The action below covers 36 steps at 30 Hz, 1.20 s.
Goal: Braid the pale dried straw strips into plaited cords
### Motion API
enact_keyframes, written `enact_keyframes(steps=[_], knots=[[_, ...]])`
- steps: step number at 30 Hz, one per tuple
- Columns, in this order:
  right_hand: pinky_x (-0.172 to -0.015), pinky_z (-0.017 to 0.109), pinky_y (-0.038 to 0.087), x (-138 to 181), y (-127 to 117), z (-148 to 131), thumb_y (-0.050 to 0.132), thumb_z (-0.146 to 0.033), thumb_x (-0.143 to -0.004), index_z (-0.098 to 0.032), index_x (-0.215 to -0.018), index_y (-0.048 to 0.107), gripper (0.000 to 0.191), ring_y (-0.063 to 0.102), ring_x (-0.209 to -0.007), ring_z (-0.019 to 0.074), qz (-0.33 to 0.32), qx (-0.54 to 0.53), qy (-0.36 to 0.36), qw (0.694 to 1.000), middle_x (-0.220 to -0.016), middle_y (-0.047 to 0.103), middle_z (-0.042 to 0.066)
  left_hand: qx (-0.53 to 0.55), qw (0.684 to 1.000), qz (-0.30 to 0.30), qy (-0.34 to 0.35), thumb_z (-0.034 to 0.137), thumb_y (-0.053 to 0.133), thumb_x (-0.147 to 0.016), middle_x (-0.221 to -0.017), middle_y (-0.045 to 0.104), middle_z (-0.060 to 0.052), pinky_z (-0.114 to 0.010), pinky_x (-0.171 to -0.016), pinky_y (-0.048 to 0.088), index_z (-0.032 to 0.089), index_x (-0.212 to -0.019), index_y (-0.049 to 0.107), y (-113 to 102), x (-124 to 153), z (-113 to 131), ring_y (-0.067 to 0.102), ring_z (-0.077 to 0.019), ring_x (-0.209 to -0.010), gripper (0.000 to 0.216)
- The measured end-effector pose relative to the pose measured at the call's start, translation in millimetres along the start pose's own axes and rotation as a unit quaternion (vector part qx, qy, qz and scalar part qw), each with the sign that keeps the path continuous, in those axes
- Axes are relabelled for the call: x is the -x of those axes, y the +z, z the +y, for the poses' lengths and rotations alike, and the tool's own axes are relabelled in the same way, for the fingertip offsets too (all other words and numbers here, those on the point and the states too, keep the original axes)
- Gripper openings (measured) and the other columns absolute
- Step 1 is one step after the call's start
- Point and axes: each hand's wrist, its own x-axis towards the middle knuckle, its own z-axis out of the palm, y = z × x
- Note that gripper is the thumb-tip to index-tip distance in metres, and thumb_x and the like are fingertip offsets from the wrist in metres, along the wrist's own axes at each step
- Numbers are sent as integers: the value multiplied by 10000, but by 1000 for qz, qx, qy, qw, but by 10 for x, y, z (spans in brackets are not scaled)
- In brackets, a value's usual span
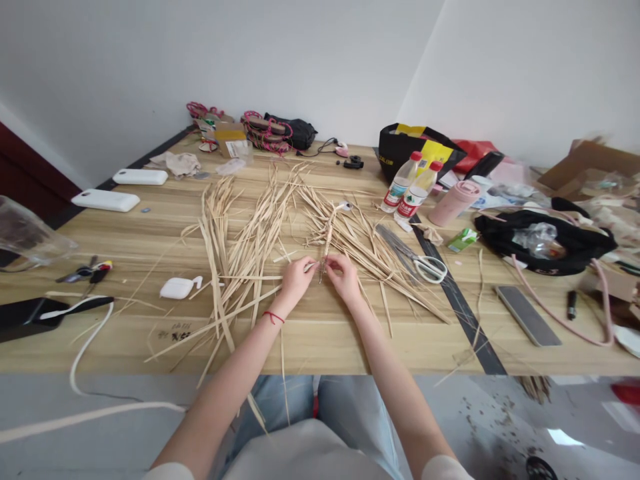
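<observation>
A narrow braided straw piece [329, 230] lies lengthwise on the table, its near end between my two hands. My left hand [299, 277] is closed in a pinch at this end, with a straw strip between its fingers. Close beside it, my right hand [343, 277] is closed too, thumb and fingers pinching the end of the braid. Thin loose ends hang below the fingertips; the exact grip is partly hidden. Bundles of dry straw strips [250, 230] spread to the left of the braid, and more straw strips [370, 250] fan out to its right.
Scissors [429, 268] with pale handles rest right of the straw. Two water bottles [404, 183] and a pink tumbler [455, 203] stand beyond. A white earphone case [177, 288], two white power-bank-like blocks [106, 200] and a cable [80, 363] are leftward. A black bag [545, 243] sits right.
</observation>
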Motion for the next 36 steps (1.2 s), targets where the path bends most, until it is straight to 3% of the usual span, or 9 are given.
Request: enact_keyframes(steps=[5,15,22,26,31,36], knots=[[-787,356,553,10,14,22,573,-267,-803,-206,-980,652,203,629,-836,187,12,-18,21,1000,-881,641,55,-44,998,-22,37,226,504,-877,-813,658,-46,-275,-672,416,184,-809,598,-25,28,56,593,-173,-735,123],[-793,391,558,11,28,82,617,-295,-769,-207,-932,648,188,653,-818,198,28,-56,59,996,-884,668,61,-128,986,-71,75,245,462,-906,-792,618,-65,-279,-595,383,196,-790,602,8,100,121,562,-177,-648,189],[-796,394,561,5,28,111,634,-303,-756,-206,-907,639,180,660,-836,201,24,-70,75,994,-926,679,71,-183,973,-70,118,237,457,-912,-841,586,-72,-294,-668,422,175,-801,616,-48,88,160,563,-175,-716,204],[-796,396,560,10,31,124,630,-303,-759,-205,-908,633,178,663,-843,205,24,-73,78,994,-943,684,79,-163,973,-79,146,209,513,-884,-884,575,-72,-326,-727,441,169,-760,597,-85,66,170,570,-193,-789,155],[-792,398,561,13,36,135,645,-326,-752,-204,-907,637,197,664,-835,206,25,-74,87,993,-916,686,70,-120,970,-133,165,172,527,-870,-857,581,-60,-330,-757,457,184,-803,596,-137,46,152,590,-202,-821,97],[-788,395,562,8,42,155,646,-331,-751,-205,-901,625,197,665,-838,206,30,-86,89,992,-942,688,78,-129,967,-157,154,64,421,-868,-905,613,-63,-292,-697,452,223,-934,622,-244,66,80,606,-193,-789,264]])
